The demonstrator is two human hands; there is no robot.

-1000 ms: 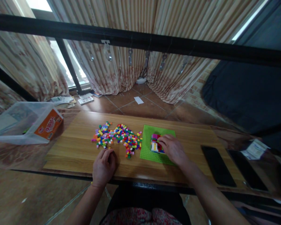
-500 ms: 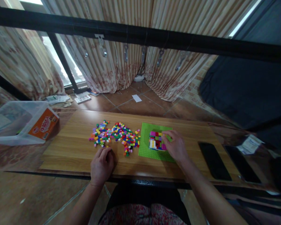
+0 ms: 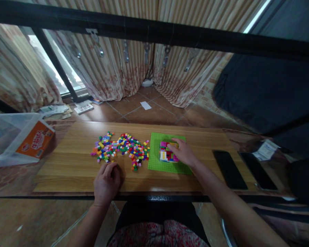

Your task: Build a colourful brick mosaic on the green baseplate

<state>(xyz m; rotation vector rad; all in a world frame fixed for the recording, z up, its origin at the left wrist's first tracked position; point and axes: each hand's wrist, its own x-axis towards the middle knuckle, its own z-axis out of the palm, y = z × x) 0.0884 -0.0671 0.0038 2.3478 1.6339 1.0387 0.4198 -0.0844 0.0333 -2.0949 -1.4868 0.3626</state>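
Note:
My right hand [image 3: 183,151] is over a block of colourful toy bricks [image 3: 167,156] on a green studded baseplate [image 3: 154,164]. Its thumb and forefinger are spread apart, reaching across the top of the block and touching or nearly touching it. The hand covers the block's right side. White, red, pink and yellow bricks show on top. My left hand [image 3: 106,181] rests on the wooden board with fingers curled in; whatever they may hold is hidden. Just beyond it lies a loose pile of small coloured bricks [image 3: 128,145].
A clear plastic bin [image 3: 5,137] with an orange label stands at the far left. Two black phone-like slabs [image 3: 229,168] [image 3: 258,171] lie on the right, near a crumpled packet [image 3: 265,150]. A dark bar [image 3: 149,29] with hooks crosses above the wooden board [image 3: 67,164].
My right thumb and forefinger have spread and moved left over the top of the brick block. My left hand stays curled in place. The whole view has shifted slightly.

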